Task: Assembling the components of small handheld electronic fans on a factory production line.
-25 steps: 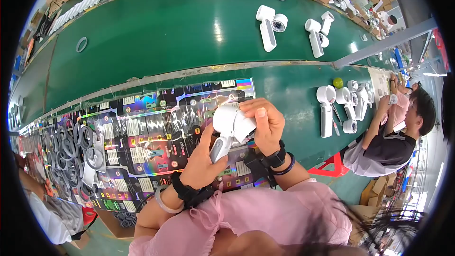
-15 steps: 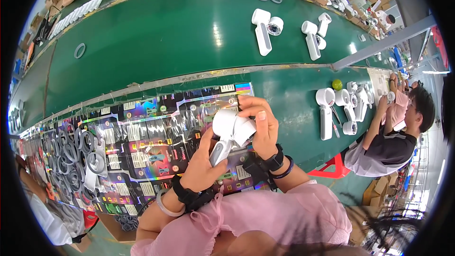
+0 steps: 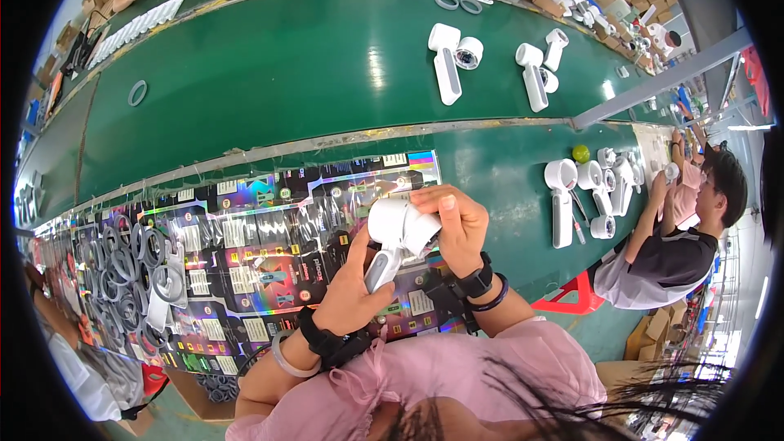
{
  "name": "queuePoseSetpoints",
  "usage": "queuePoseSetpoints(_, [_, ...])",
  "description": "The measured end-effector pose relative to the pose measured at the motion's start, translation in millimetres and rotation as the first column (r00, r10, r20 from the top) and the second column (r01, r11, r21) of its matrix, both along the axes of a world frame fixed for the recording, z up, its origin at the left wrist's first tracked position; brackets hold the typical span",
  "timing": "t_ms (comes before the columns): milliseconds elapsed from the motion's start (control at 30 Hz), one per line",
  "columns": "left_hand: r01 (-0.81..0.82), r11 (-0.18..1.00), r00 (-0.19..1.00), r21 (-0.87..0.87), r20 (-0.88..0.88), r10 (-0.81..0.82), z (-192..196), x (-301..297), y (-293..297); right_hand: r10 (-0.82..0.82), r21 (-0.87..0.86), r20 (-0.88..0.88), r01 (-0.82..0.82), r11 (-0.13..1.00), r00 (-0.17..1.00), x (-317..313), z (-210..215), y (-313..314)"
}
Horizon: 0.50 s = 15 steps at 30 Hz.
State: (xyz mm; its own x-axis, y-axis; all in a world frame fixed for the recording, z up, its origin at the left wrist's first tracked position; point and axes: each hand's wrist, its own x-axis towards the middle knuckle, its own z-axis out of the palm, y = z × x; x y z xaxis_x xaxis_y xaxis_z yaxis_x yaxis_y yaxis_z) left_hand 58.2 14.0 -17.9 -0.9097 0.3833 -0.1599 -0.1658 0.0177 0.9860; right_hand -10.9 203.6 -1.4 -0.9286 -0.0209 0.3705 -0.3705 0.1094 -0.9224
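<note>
A white handheld fan [image 3: 398, 224] with a grey strip on its handle is between my hands, over the printed packaging sheets. My left hand [image 3: 347, 294] is closed round the handle, its thumb and fingers on either side. My right hand [image 3: 459, 233] is at the round head parts, fingers curved over their far side and thumb raised off the surface. The fan's drum-shaped head sits next to a second round white part, tilted to the right. The underside of that second part is mostly hidden by the right hand.
Many grey rings [image 3: 122, 273] are heaped at the left beside a white fan part [image 3: 167, 284]. Several white fans [image 3: 562, 204] and a green ball [image 3: 581, 153] lie on the right. More fans [image 3: 447, 65] lie on the far green bench. A co-worker [image 3: 665, 237] sits at the right.
My right thumb has lifted and the right hand has opened a little around the head parts. The fan and both hands have shifted slightly lower in view; the left hand keeps its hold.
</note>
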Motion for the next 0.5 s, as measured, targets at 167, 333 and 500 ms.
queuePoseSetpoints(167, [0.005, 1.000, 0.999, 0.027, -0.039, -0.004, 5.2, -3.7, -1.1, 0.056, -0.104, 0.096, -0.046, 0.994, 0.994, 3.3, -6.5, -2.5])
queuePoseSetpoints(333, [0.040, 0.999, 0.999, -0.005, 0.001, -0.040, 16.2, -5.9, -4.2, 0.304, -0.279, 0.239, -0.235, 0.931, 0.922, -0.8, -0.5, -3.2])
queuePoseSetpoints(500, [0.062, 0.998, 0.998, -0.019, 0.020, -0.062, 15.0, -6.5, -4.8, 0.500, -0.423, 0.306, -0.355, 0.834, 0.810, -3.6, -1.1, -1.1])
